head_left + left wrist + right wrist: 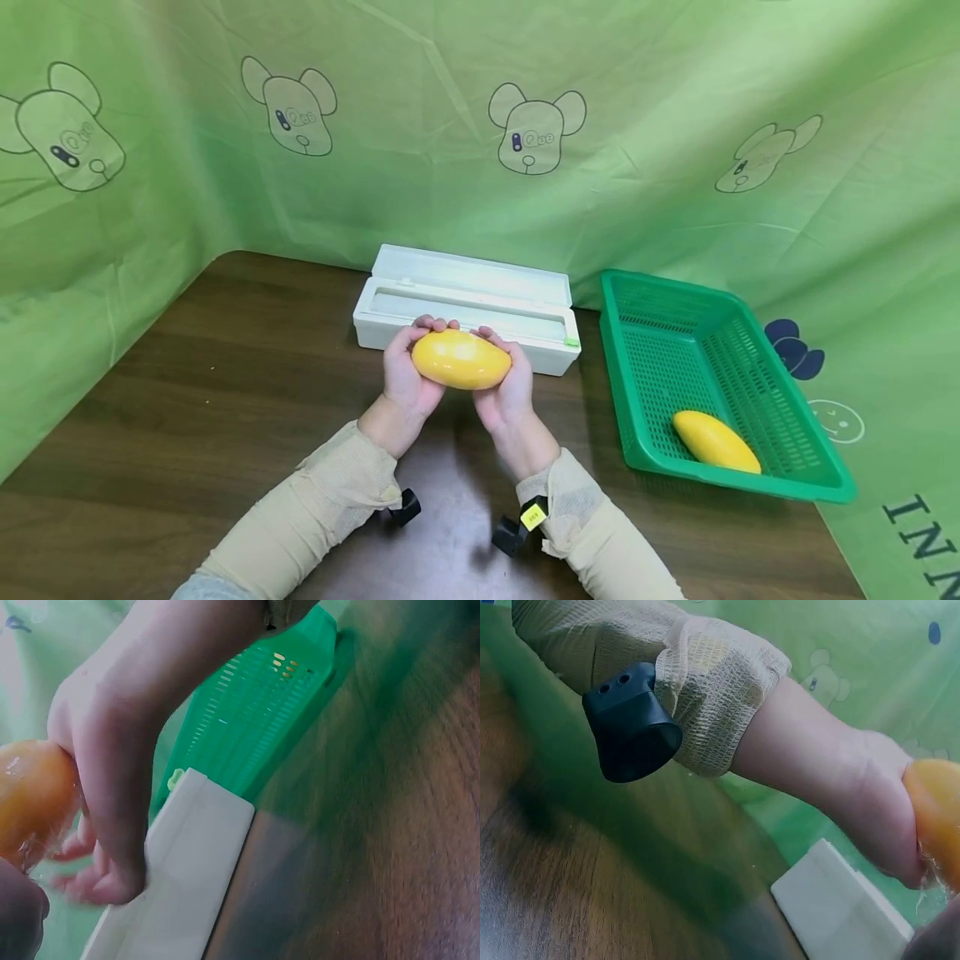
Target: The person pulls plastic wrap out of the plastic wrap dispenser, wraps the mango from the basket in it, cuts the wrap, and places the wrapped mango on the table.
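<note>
A glossy yellow mango point(461, 360) is held up between both hands over the table. My left hand point(408, 375) grips its left end, and my right hand point(510, 392) grips the right end, with fingers curled behind it. In the right wrist view, clear crinkled film point(931, 889) clings to the mango's underside. Just beyond the hands stands a long white cling film dispenser point(532, 350), its lid point(472, 275) raised at the back. A small green piece point(572, 342) sits at its right end. The mango hides part of the hands.
To the right, a green plastic basket point(660, 367) with slotted walls holds another yellow mango point(716, 442). The brown wooden table point(225, 375) extends left of the dispenser. A green printed curtain point(420, 167) hangs behind and at both sides. Black wrist cameras point(510, 536) hang below the sleeves.
</note>
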### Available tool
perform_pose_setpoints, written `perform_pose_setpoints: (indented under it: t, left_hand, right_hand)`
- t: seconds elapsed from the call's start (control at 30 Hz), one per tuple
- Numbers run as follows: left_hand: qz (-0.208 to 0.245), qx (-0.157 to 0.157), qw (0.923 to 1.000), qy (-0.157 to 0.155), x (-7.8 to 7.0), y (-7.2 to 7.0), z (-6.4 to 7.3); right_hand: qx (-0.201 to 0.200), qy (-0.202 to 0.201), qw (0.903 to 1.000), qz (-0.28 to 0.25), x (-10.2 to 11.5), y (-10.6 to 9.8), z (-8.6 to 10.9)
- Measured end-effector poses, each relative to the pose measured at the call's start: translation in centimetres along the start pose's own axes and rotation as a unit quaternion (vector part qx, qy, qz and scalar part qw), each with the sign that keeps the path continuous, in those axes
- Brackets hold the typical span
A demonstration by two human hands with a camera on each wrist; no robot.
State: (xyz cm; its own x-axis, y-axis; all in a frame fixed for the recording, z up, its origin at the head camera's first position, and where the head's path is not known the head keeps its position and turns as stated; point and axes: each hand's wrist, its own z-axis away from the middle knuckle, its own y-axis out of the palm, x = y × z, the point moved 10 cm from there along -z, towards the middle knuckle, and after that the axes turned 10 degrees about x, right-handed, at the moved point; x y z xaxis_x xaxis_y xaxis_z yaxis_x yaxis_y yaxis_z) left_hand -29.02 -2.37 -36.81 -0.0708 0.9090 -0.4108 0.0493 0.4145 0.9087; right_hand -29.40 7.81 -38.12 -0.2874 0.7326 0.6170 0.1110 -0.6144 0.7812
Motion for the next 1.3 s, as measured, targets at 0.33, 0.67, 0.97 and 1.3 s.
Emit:
perform_pose_setpoints:
  t: [0.33,0.67,0.97,1.3]
  left_hand:
    - [-0.068,-0.004,0.9977,0.007,-0.6,-1.0,-0.3]
    - [-0.141,0.035,0.989,0.028,-1.1,-0.5,-0.6]
    - [-0.164,0.045,0.9836,-0.06,0.2,-0.9,-0.4]
    - [-0.082,0.08,0.9789,-0.169,1.7,-0.4,0.4]
  right_hand:
    - [0.025,0.139,0.986,0.09,-1.4,-0.8,0.5]
    - [-0.006,0.115,0.9787,0.17,-0.3,-1.8,0.5]
    - [-0.02,0.113,0.9847,0.132,-0.3,-2.1,0.7]
    - [-0.019,0.119,0.9866,0.11,-0.6,-2.0,0.9]
